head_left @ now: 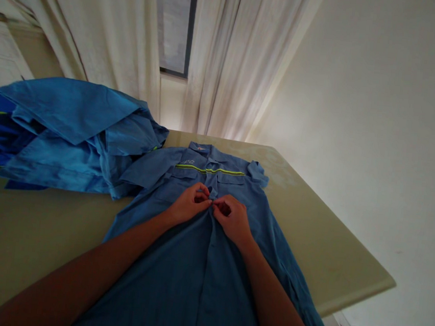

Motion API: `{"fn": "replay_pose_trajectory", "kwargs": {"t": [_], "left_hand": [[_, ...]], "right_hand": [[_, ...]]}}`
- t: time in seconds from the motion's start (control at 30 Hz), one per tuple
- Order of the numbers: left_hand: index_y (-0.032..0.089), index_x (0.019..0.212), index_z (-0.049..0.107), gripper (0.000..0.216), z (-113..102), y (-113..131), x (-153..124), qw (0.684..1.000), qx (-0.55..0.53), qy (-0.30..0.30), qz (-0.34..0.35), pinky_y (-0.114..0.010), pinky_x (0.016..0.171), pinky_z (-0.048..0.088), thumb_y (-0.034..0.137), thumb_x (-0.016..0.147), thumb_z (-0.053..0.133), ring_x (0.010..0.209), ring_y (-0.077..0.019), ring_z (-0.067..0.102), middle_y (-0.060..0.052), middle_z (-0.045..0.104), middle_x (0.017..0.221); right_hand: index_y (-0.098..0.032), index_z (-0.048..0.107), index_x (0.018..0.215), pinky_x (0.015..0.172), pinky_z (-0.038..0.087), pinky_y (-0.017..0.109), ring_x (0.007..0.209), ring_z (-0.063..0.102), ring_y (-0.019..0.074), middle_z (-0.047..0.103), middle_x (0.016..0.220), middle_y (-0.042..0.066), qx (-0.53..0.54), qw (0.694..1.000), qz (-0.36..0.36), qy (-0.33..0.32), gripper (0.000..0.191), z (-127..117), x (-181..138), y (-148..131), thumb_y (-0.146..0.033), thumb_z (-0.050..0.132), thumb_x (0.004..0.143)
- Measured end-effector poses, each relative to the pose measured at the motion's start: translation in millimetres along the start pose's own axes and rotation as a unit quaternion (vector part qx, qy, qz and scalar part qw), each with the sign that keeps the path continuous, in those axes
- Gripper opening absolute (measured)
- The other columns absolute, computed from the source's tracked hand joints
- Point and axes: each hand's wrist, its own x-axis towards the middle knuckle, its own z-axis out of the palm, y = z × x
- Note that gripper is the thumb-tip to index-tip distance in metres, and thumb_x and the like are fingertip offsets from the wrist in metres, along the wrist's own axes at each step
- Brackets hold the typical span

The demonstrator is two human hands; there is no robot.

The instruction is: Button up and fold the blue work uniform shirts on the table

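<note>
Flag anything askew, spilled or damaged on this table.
Slightly askew: on the blue shirt, the picture-right sleeve looks bunched, while the opposite sleeve lies spread out. The clothes heap is rumpled. No spill or damage visible.

I am wearing bare skin from my fingertips up: my left hand (187,204) and my right hand (236,221) are showing uncovered, and my left forearm (88,268) and right forearm (275,286) are running just as bare to the lower edge of the view. Both forearms are presenting smooth, rounded outlines, narrowing to slim wrists and broadening toward elbows that are lying out of sight, with more of the left one showing than the right. My fingers are looking slender, while my nails are appearing too small and blurred to make out.
</note>
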Motion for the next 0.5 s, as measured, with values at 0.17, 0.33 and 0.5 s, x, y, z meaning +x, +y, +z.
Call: {"fn": "replay_pose_trajectory", "kwargs": {"t": [0.17, 0.33, 0.5], "left_hand": [[0.021, 0.101, 0.051, 0.050, -3.3, 1.3, 3.2, 0.999, -0.036, 0.004, -0.031, -0.028, 0.069, 0.048, 0.045, 0.071, 0.082, 0.073, -0.0169, 0.068, 0.002, 0.069, 0.079], [0.021, 0.103, 0.049, 0.054, -4.3, 0.4, 2.7, 0.993, -0.104, 0.017, -0.059, -0.024, 0.066, 0.046, 0.040, 0.068, 0.086, 0.069, -0.0128, 0.063, 0.005, 0.064, 0.079], [0.021, 0.097, 0.048, 0.049, -3.3, -1.2, 1.8, 0.995, -0.088, 0.025, -0.036, -0.022, 0.064, 0.042, 0.037, 0.068, 0.085, 0.068, -0.0106, 0.060, 0.007, 0.060, 0.077]], "right_hand": [[-0.025, 0.076, 0.092, 0.069, 0.050, 0.031, 0.072, 0.061, 0.0188, 0.067, 0.084, 0.005, 0.010, 1.000, -0.024, -0.009, 0.012, -1.8, -1.7, 1.1, -0.029, 0.065, 0.090], [-0.025, 0.076, 0.094, 0.069, 0.050, 0.030, 0.073, 0.060, 0.0174, 0.066, 0.090, 0.005, 0.007, 0.999, -0.044, -0.009, 0.013, -0.4, -2.4, 0.4, -0.031, 0.065, 0.091], [-0.023, 0.070, 0.095, 0.060, 0.045, 0.028, 0.065, 0.057, 0.0159, 0.065, 0.076, 0.000, 0.044, 0.998, 0.037, -0.017, 0.016, 5.1, 0.2, 3.8, -0.034, 0.073, 0.083]]}}
